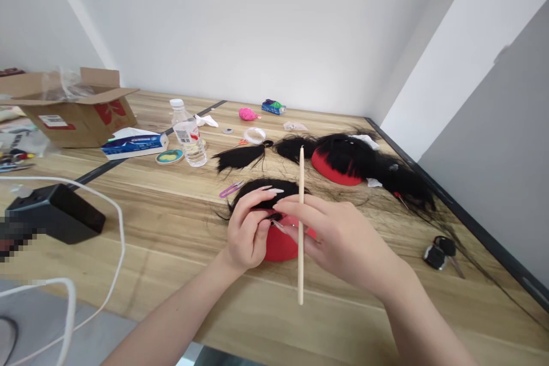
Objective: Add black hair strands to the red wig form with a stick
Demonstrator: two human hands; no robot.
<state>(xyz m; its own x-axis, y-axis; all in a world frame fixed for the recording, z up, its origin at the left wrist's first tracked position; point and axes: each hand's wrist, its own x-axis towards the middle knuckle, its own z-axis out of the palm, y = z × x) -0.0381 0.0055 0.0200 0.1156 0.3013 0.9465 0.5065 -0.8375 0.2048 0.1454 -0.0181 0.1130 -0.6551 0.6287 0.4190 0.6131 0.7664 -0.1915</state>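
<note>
A red dome-shaped form with black hair on it lies on the table in front of me. My left hand is at its left side, fingers bent and closed around a small dark strand of hair. From the right, my right hand holds a thin pale wooden stick upright between its fingers. Its index finger and thumb reach the same strand near my left fingertips. Just behind my left hand lie small purple snips.
Behind are another red form with long black hair, a loose hair bundle and a water bottle. Left: a cardboard box, tissue pack, black stand and white cable. Right: keys.
</note>
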